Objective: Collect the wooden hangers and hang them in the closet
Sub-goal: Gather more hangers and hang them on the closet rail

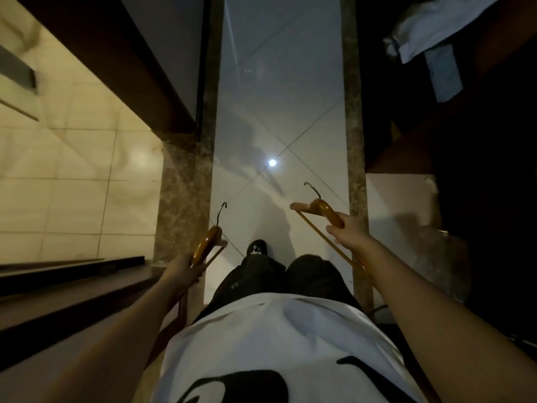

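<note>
The left hand (181,271) grips one wooden hanger (207,245) near left; the right hand (347,232) grips another hanger (322,209) near right, above the tiled floor (279,112). Carrying them, keep hooks pointing outward, untangled.

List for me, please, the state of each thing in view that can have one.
left hanger: held in the air, hook pointing away from the body
right hanger: held in the air, hook pointing away from the body
left hand: grips the left hanger
right hand: grips the right hanger
pale cloth: draped over a dark edge
</note>
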Available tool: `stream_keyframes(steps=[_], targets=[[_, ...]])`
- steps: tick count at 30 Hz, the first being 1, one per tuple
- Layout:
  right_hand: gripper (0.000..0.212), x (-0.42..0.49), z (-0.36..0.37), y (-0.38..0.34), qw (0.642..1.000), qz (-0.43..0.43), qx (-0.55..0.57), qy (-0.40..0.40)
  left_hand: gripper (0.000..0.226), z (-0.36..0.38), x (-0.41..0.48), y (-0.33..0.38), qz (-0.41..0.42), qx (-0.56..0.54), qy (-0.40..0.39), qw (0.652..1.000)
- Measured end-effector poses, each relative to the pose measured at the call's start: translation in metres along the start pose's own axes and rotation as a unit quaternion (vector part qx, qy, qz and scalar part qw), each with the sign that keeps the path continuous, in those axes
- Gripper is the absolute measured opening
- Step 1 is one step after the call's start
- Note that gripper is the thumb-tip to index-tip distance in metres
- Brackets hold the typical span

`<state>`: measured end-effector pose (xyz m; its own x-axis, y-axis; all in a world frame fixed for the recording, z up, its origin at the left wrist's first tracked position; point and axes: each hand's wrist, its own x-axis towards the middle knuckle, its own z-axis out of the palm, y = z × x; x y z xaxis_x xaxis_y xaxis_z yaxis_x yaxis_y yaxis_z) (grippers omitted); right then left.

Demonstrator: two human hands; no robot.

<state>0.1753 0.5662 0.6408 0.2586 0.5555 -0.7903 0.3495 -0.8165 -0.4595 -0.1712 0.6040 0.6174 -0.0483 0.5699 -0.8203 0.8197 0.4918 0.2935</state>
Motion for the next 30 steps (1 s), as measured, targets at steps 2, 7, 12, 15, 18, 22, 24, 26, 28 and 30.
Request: stream_keyframes(steps=[2, 7, 12, 15, 18, 22, 24, 26, 28, 30], targets=[[0.035, 0.004, -0.013, -0.009, 1.000, 0.010, -0.003, 0.016, 0.023, -0.019, 0.017, 0.022, 0.012, 0.009, -0.001, 1.000], [0.036, 0.025, -0.051, -0.006, 0.993, 0.102, 0.010, 0.053, 0.030, -0.049, 0.060, 0.096, 0.053, 0.044, -0.028, 0.997], [0.045, 0.094, -0.092, 0.037, 0.982, 0.170, 0.016, 0.081, 0.018, -0.049, 0.096, 0.189, 0.118, 0.048, -0.035, 0.991], [0.044, 0.110, -0.126, 0.005, 0.981, 0.180, 0.010, 0.073, 0.016, -0.052, 0.112, 0.247, 0.144, 0.065, -0.048, 0.986], [0.041, 0.132, -0.161, -0.034, 0.987, 0.155, 0.014, 0.048, 0.012, -0.066, 0.125, 0.298, 0.160, 0.095, -0.042, 0.982], [0.041, 0.169, -0.204, -0.098, 0.995, 0.094, 0.014, 0.034, 0.014, -0.093, 0.145, 0.359, 0.203, 0.129, -0.003, 0.971], [0.037, 0.184, -0.221, -0.135, 0.998, 0.053, 0.018, 0.033, 0.010, -0.106, 0.151, 0.379, 0.200, 0.102, 0.012, 0.974], [0.036, 0.202, -0.240, -0.172, 0.999, 0.012, 0.025, 0.040, 0.010, -0.121, 0.161, 0.393, 0.186, 0.068, 0.022, 0.980], [0.036, 0.221, -0.257, -0.207, 0.998, -0.027, 0.039, 0.046, 0.005, -0.139, 0.176, 0.403, 0.161, 0.036, 0.030, 0.986], [0.037, 0.239, -0.271, -0.238, 0.996, -0.049, 0.061, 0.053, 0.012, -0.156, 0.193, 0.413, 0.131, 0.023, 0.042, 0.990]])
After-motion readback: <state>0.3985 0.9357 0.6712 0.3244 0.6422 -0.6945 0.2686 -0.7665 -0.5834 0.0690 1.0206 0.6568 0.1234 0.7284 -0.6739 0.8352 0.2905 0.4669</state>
